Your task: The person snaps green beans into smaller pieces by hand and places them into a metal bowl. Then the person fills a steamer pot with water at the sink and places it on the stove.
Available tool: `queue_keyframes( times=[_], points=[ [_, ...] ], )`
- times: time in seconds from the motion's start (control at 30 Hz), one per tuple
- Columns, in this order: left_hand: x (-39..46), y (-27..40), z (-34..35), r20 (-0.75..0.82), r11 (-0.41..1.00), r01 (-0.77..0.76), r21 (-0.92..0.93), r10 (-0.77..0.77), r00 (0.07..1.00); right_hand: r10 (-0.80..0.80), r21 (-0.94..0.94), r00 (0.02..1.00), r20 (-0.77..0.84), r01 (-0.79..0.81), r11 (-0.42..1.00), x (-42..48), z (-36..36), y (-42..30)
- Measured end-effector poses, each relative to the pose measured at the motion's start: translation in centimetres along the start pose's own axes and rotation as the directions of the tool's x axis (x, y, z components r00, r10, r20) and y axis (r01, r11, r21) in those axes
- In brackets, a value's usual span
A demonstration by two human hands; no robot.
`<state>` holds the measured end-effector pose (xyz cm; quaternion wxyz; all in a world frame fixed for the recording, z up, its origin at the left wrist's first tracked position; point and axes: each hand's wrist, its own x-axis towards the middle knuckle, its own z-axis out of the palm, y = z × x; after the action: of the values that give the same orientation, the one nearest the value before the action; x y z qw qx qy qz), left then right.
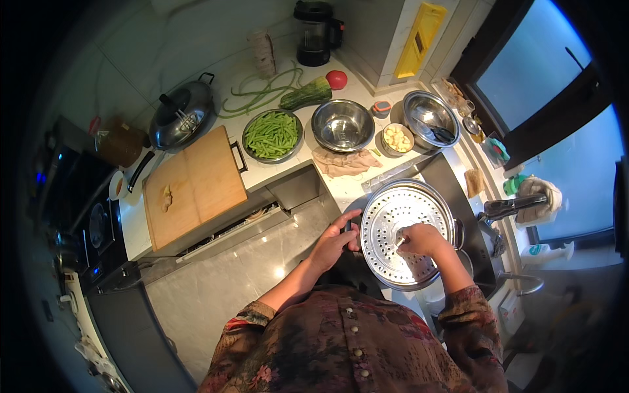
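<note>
In front of me is a round metal pot (444,199) with a perforated steamer rack (381,221) lying in its top. My left hand (336,240) grips the pot's dark handle at the near left rim. Over the middle of the rack, my right hand (420,239) has its fingers closed on the rack's small central part, which they mostly hide. Beyond the pot a beige cloth (346,162) lies on the counter, below an empty steel bowl (343,125). A small bowl of peeled garlic cloves (398,139) stands to its right.
A wooden cutting board (196,186) with a piece of ginger (167,199) lies left, above an open drawer (231,231). Cut green beans (271,135) fill a bowl. A lidded wok (181,115), a squash (307,94) and a tomato (336,79) stand behind. The sink (442,174) and faucet (513,206) are right.
</note>
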<state>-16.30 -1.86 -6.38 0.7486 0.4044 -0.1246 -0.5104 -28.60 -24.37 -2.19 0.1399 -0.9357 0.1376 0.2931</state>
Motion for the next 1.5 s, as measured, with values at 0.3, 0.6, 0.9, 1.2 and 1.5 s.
queue_keyframes(
  times=[0.3,0.6,0.9,1.2,1.5],
  points=[
    [-0.1,0.4,0.7,-0.060,0.999,0.018,-0.030,-0.020,0.998,0.007,0.161,0.995,-0.097,0.008,0.987,-0.1,2.3,0.8],
    [-0.1,0.6,1.0,-0.100,0.999,0.043,-0.019,-0.045,0.994,-0.010,0.229,0.991,-0.134,0.041,0.972,1.6,4.8,2.0],
    [0.1,0.3,1.3,-0.141,0.999,0.022,0.025,-0.018,0.990,-0.018,0.287,0.923,-0.385,0.138,0.948,-1.1,4.8,2.3],
    [-0.1,-1.0,0.4,-0.159,0.965,-0.136,0.222,0.174,0.972,0.529,0.872,0.715,-0.457,0.242,0.426,-4.3,8.0,14.4],
    [-6.6,0.7,-1.8,-0.287,0.969,-0.226,0.096,0.245,0.926,0.574,0.807,0.638,-0.514,0.133,0.575,-4.8,0.0,7.5]
  ],
)
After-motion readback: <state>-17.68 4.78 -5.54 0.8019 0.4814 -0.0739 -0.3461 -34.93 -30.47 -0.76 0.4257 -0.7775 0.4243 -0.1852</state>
